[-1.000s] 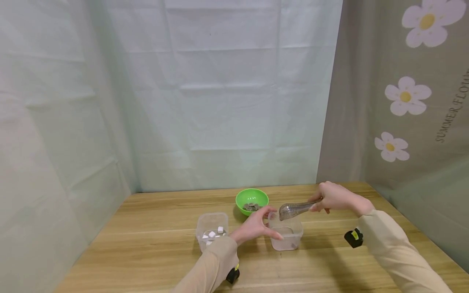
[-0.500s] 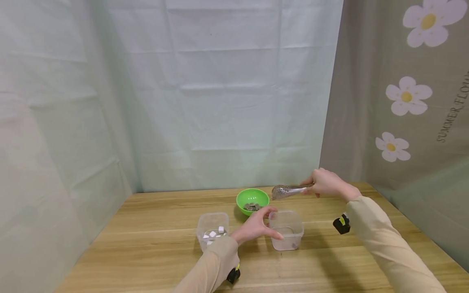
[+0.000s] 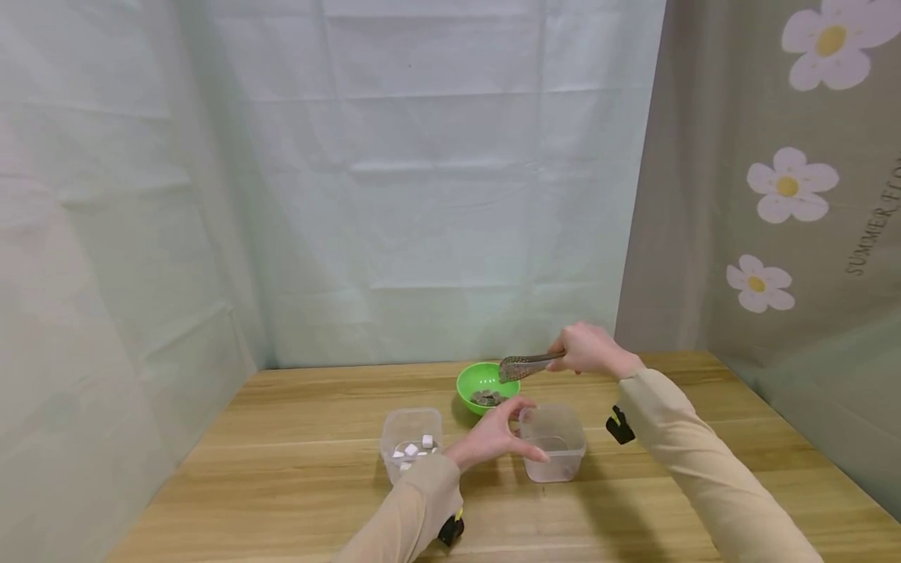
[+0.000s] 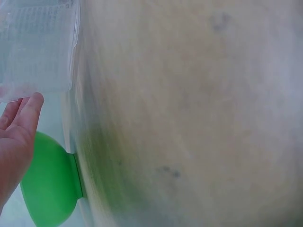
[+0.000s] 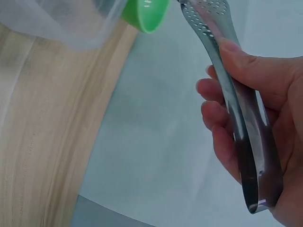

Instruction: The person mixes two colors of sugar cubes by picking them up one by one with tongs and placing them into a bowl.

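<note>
Currently, metal tongs (image 3: 528,366) are being gripped by the right hand (image 3: 594,349) at the green bowl's (image 3: 479,378) two o'clock; at its four o'clock, a clear container (image 3: 563,461) is being held between thumb and fingers by the left hand (image 3: 494,438).

curtained-off work area, pale cloth backdrop (image 3: 436,227), flower-print drape (image 3: 767,242), wooden table (image 3: 281,453)
</note>
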